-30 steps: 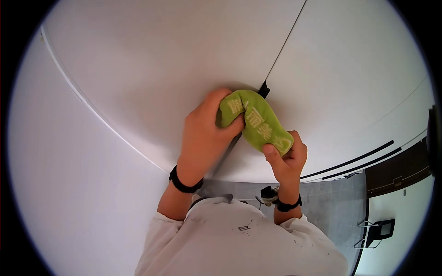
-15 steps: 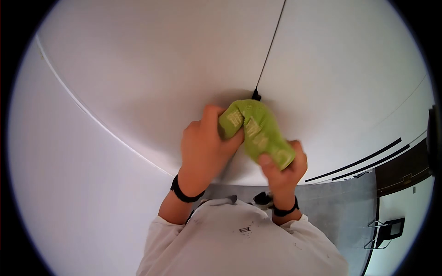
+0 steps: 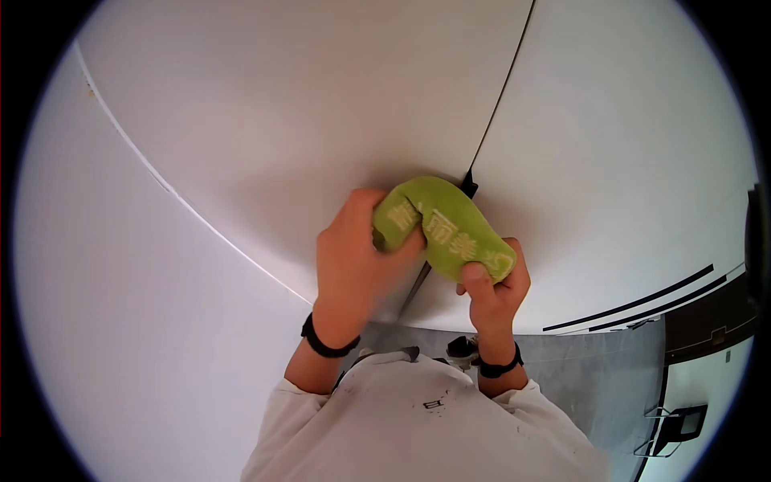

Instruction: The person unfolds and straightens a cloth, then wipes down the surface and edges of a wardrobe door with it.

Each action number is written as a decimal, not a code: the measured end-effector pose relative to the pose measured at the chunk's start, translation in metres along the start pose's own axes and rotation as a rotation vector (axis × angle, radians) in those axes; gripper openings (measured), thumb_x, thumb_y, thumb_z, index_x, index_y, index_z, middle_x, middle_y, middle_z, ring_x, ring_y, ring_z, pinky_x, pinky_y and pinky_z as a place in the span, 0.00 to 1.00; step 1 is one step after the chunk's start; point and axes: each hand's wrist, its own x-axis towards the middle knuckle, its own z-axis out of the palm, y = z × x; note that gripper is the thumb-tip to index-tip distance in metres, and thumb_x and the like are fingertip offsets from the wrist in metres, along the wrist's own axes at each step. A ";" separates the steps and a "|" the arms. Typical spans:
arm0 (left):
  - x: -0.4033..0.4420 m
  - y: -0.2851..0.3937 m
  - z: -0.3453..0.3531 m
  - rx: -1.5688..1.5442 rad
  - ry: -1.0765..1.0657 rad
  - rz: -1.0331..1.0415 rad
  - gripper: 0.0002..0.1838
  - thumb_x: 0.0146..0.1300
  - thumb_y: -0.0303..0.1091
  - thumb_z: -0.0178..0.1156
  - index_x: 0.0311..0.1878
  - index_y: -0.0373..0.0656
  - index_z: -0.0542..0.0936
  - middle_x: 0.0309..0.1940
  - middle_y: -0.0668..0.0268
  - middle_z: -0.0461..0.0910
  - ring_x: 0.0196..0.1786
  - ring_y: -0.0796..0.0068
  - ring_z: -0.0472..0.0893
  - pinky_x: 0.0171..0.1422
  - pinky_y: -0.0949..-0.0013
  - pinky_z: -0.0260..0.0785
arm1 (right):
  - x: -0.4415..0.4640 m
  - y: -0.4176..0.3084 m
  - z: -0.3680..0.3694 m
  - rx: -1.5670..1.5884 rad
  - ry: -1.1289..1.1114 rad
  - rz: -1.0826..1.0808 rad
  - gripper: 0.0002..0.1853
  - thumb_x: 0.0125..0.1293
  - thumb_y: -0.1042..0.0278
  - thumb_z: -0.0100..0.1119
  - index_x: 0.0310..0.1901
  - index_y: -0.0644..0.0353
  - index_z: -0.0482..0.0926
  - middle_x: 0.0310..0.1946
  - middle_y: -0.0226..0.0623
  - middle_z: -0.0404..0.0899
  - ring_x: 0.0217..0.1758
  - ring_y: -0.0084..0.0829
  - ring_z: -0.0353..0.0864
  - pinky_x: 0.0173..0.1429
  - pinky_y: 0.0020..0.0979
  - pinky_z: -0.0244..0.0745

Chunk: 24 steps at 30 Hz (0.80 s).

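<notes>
A soft green plush toy (image 3: 451, 210) with pale embroidered characters is bent into an arch between my hands. My left hand (image 3: 347, 261) is closed round its left end, thumb below and fingers over the top. The fingertips behind the toy are hidden. My right hand (image 3: 498, 296) grips the lower right end, its thumb pressed on the front beside the lettering. Both hands are over a white table (image 3: 321, 104), and the toy casts a soft shadow there. I cannot tell whether it touches the surface.
A dark seam (image 3: 504, 84) crosses the table, with a small black piece (image 3: 470, 183) on it just behind the toy. On my right, black strips (image 3: 634, 297) run along the table edge. A black chair (image 3: 683, 426) stands on the far right, beyond the grey floor (image 3: 594, 377).
My right hand has shifted slightly up, and the toy's right end has swung up and outward, so its characters show more plainly. My left hand keeps its hold. The view has shifted slightly.
</notes>
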 end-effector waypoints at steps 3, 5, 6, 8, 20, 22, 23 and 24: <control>0.003 0.001 0.003 -0.012 0.000 0.013 0.19 0.49 0.32 0.70 0.42 0.43 0.73 0.31 0.61 0.79 0.31 0.57 0.80 0.33 0.64 0.73 | 0.001 0.006 -0.009 -0.100 -0.019 -0.025 0.15 0.58 0.68 0.71 0.36 0.65 0.72 0.26 0.32 0.80 0.24 0.16 0.73 0.29 0.22 0.70; 0.010 0.003 0.000 -0.027 -0.030 -0.008 0.19 0.49 0.30 0.69 0.44 0.43 0.73 0.32 0.60 0.80 0.32 0.57 0.81 0.34 0.64 0.74 | 0.003 0.004 -0.008 -0.213 -0.046 -0.116 0.16 0.57 0.68 0.71 0.35 0.65 0.71 0.24 0.32 0.79 0.23 0.16 0.72 0.28 0.22 0.69; 0.011 0.004 -0.002 -0.027 -0.038 -0.007 0.19 0.49 0.30 0.69 0.44 0.43 0.73 0.32 0.60 0.80 0.32 0.57 0.81 0.34 0.64 0.74 | 0.003 0.003 -0.006 -0.321 -0.088 -0.216 0.16 0.56 0.67 0.71 0.34 0.64 0.71 0.23 0.31 0.79 0.22 0.16 0.71 0.27 0.22 0.68; 0.015 0.006 -0.005 -0.027 -0.053 0.003 0.19 0.50 0.29 0.69 0.45 0.42 0.73 0.34 0.59 0.81 0.33 0.56 0.81 0.35 0.64 0.74 | 0.004 0.003 0.002 -0.331 -0.075 -0.259 0.17 0.55 0.66 0.72 0.33 0.64 0.71 0.22 0.31 0.78 0.22 0.16 0.71 0.26 0.22 0.67; 0.024 -0.013 -0.031 -0.542 -0.368 -0.297 0.19 0.54 0.22 0.68 0.49 0.32 0.75 0.37 0.61 0.82 0.37 0.73 0.82 0.39 0.72 0.77 | 0.025 -0.004 0.001 -0.108 0.087 0.011 0.12 0.65 0.63 0.64 0.40 0.65 0.76 0.23 0.26 0.74 0.21 0.13 0.69 0.23 0.18 0.63; 0.025 -0.016 -0.031 -0.581 -0.374 -0.289 0.20 0.54 0.21 0.68 0.49 0.32 0.75 0.37 0.60 0.81 0.36 0.72 0.82 0.38 0.71 0.78 | 0.027 -0.008 0.003 -0.107 0.087 0.030 0.12 0.65 0.63 0.64 0.41 0.65 0.77 0.24 0.26 0.75 0.21 0.13 0.69 0.23 0.18 0.63; 0.024 -0.018 -0.030 -0.622 -0.380 -0.280 0.20 0.53 0.21 0.69 0.50 0.31 0.75 0.37 0.59 0.81 0.36 0.72 0.82 0.38 0.71 0.79 | 0.027 -0.010 0.002 -0.110 0.089 0.049 0.13 0.65 0.63 0.64 0.41 0.64 0.77 0.24 0.26 0.75 0.21 0.14 0.69 0.23 0.18 0.64; 0.022 -0.019 -0.030 -0.624 -0.379 -0.282 0.20 0.53 0.21 0.69 0.50 0.31 0.75 0.37 0.59 0.81 0.36 0.72 0.82 0.38 0.71 0.79 | 0.026 -0.010 0.002 -0.111 0.087 0.050 0.13 0.65 0.63 0.64 0.41 0.64 0.77 0.24 0.26 0.75 0.21 0.14 0.69 0.23 0.18 0.64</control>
